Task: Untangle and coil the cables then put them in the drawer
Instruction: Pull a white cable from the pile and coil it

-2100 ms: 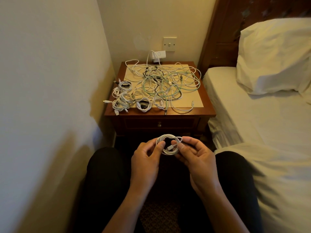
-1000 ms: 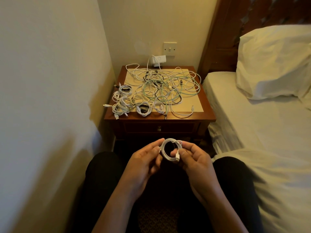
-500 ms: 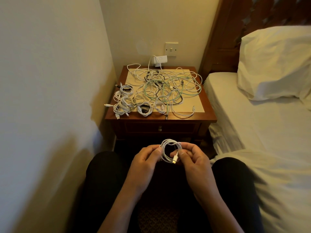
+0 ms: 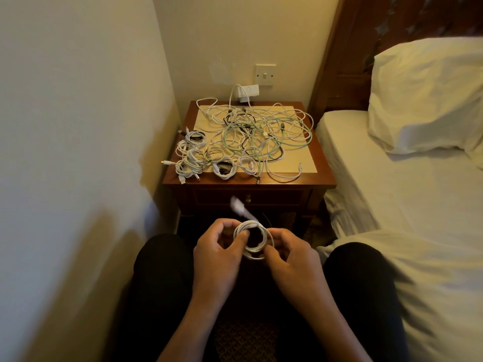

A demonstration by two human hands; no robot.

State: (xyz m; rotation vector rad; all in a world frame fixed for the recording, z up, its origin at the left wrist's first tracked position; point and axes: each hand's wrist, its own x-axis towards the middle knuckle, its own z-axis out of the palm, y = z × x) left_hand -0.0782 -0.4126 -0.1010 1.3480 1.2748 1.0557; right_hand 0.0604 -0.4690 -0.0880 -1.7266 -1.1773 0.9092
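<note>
Plug (image 4: 238,205) flicked up; left hand (image 4: 218,253), right hand (image 4: 291,261) grip coil (image 4: 252,224); tangle (image 4: 261,134) on nightstand (image 4: 325,173).

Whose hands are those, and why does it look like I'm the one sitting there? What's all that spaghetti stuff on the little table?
Those hands belong to a person, not a machine. A camera is worn on their head and looks forward and down, so you see what they see. The left hand and right hand both pinch a white cable wound into a ring. Its loose end sticks up and looks blurred. The "spaghetti" is a tangle of white, green and black cables on a wooden nightstand. On its left side lie several small coiled cables. The drawer underneath is closed. A bed with a pillow is on the right.
</note>
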